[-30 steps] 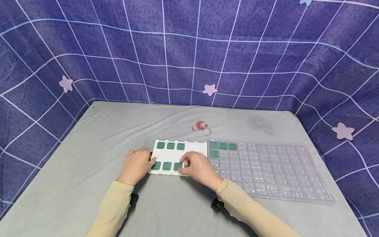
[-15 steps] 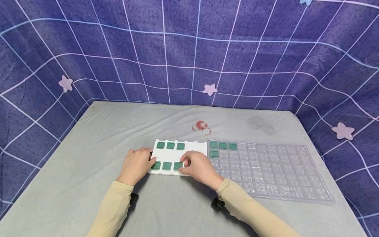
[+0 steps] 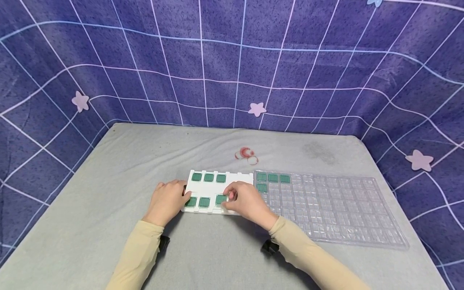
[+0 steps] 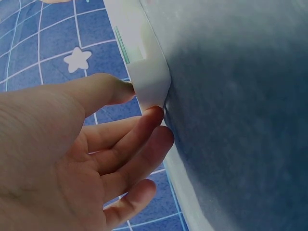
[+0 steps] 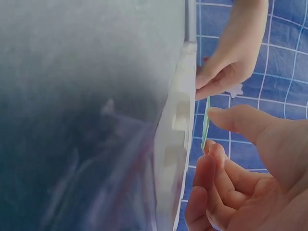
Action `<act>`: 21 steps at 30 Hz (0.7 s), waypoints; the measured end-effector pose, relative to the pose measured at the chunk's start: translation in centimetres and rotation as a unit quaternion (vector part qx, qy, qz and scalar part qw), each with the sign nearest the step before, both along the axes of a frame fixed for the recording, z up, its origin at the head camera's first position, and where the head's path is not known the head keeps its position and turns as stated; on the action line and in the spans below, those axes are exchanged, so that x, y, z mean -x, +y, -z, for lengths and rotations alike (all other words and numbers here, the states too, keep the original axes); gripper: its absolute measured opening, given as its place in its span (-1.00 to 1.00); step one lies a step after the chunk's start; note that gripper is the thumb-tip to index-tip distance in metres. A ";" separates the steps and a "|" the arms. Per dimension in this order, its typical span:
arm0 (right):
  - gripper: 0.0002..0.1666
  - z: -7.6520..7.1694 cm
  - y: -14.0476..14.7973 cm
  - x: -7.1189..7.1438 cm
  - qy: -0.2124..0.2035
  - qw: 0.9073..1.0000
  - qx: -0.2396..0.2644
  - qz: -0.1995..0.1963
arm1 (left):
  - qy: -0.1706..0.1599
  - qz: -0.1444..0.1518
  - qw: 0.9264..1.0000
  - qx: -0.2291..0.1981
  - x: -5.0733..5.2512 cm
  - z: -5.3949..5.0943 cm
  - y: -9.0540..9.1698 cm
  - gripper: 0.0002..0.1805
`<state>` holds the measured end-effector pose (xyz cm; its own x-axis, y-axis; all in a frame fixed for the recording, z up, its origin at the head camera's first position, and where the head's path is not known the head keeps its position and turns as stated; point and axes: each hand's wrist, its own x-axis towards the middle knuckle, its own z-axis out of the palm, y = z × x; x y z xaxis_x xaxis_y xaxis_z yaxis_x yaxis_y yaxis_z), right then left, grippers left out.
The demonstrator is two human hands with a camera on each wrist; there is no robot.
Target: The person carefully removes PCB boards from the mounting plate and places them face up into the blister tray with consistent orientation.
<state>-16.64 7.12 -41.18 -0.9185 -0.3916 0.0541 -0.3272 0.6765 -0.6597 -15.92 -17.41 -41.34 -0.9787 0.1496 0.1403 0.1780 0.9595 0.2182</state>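
A white rectangular tray (image 3: pixel 203 188) lies on the table with small green circuit boards in a far row and a near row. My left hand (image 3: pixel 166 204) grips its left end, thumb on top and fingertips at the edge, as the left wrist view shows. My right hand (image 3: pixel 248 204) pinches one green circuit board (image 3: pixel 220 199) by its edge between thumb and fingers. In the right wrist view that board is seen edge-on, raised off the tray. Two near-row boards (image 3: pixel 204 202) sit left of it, one partly behind my left thumb.
Right of the white tray lies a large clear plastic tray (image 3: pixel 326 205) of many small pockets. Several green boards (image 3: pixel 273 178) fill pockets at its far left corner. A grey cloth (image 3: pixel 145 153) with red marks covers the table. A purple-blue grid curtain (image 3: pixel 224 60) hangs around it.
The pinched circuit board has come up out of its slot and shifted slightly right with my right hand. My left hand has stayed on the tray's end.
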 end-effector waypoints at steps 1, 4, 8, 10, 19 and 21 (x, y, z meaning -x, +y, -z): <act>-0.72 0.0 0.1 0.0 0.001 1.000 -0.001 0.000 | 0.002 0.001 1.000 0.000 0.0 0.0 0.0 -0.82; -0.71 -0.1 0.4 0.1 0.000 1.000 0.000 0.007 | 0.008 0.002 1.000 -0.002 -0.1 -0.1 0.0 -0.83; -0.73 -0.2 1.0 0.2 0.001 1.000 0.002 0.012 | 0.007 0.001 1.000 -0.003 -0.1 -0.1 0.0 -0.83; -0.74 -0.4 1.4 0.2 0.000 1.000 0.004 0.015 | 0.005 0.000 1.000 -0.004 -0.1 -0.1 0.0 -0.83; -0.75 -0.5 3.6 0.5 -0.009 1.000 0.013 0.025 | -0.001 0.001 1.000 -0.005 0.0 0.1 -0.1 -0.83; -0.74 -0.6 4.1 0.5 -0.013 0.999 0.017 0.028 | -0.005 0.001 1.000 -0.005 0.0 0.0 -0.1 -0.82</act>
